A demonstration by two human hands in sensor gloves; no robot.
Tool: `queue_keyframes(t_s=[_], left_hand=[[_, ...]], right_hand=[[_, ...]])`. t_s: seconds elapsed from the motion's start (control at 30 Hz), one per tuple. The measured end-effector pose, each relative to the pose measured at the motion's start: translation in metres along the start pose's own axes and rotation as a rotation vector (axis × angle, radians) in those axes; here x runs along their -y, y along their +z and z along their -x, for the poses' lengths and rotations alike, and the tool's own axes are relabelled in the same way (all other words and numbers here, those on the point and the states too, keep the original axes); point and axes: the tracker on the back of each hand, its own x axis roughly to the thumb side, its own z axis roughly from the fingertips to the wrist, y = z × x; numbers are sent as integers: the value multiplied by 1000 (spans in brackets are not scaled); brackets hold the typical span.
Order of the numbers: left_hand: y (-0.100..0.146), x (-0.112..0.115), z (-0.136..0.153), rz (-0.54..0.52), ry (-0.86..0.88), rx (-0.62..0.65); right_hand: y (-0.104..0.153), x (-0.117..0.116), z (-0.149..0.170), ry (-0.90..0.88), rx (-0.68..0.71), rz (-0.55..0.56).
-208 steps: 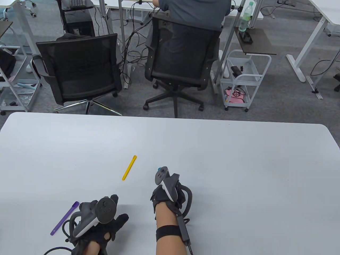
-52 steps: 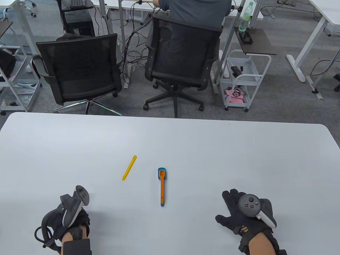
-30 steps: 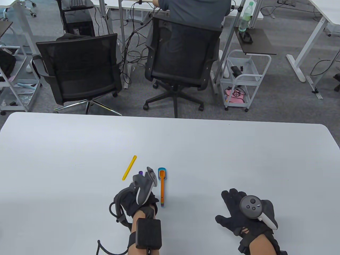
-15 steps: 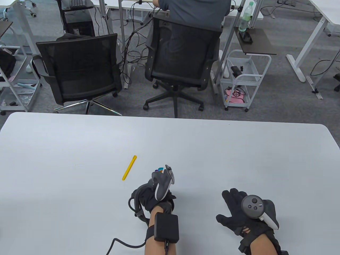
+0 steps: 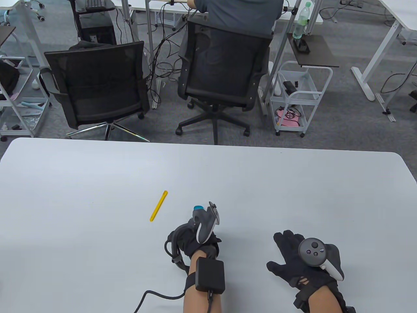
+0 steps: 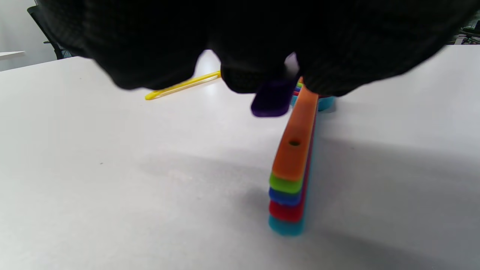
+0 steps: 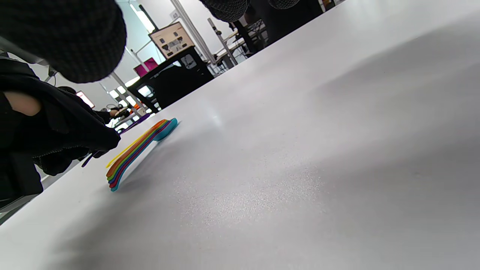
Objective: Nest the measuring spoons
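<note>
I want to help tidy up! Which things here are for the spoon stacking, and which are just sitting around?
For the job:
stack of spoons
purple spoon, held by the left hand
yellow spoon

Just around:
right hand, resting on the table
office chairs

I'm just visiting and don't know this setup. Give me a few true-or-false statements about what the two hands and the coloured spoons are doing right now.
1. The left hand holds a purple spoon over the spoon stack. True.
2. The right hand grips the stack. False: it rests open on the table, apart from the stack.
3. The stack's top handle is orange. True.
4. The yellow spoon is nested in the stack. False: it lies alone on the table, left of the stack.
</note>
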Motion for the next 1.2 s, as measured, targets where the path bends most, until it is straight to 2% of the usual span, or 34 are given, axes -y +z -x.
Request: queue_keyframes(t_s=[1.2], left_hand=[[1, -1, -4, 21, -3, 0]], right_hand=[[-1, 5, 1, -25, -7, 0]])
